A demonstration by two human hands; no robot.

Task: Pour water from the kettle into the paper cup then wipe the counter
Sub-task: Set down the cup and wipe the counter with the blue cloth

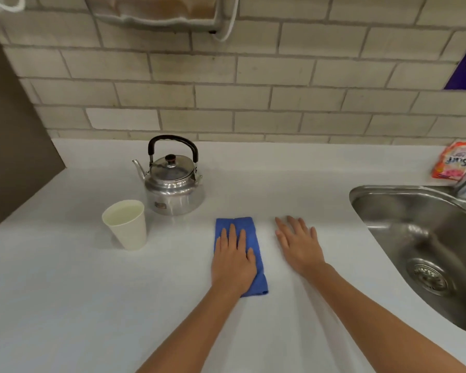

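Observation:
A shiny metal kettle (174, 184) with a black handle stands upright on the white counter (65, 292), spout pointing left. Just in front and to its left is a white paper cup (126, 224) with water in it. A folded blue cloth (249, 232) lies flat on the counter in the middle. My left hand (233, 261) rests palm down on the cloth, fingers nearly straight. My right hand (299, 243) lies flat on the bare counter just right of the cloth, fingers spread, holding nothing.
A steel sink (425, 246) with a drain and a tap base takes up the right side. An orange detergent sachet (456, 164) leans at the back right. Tiled wall runs behind; a dark panel borders the left.

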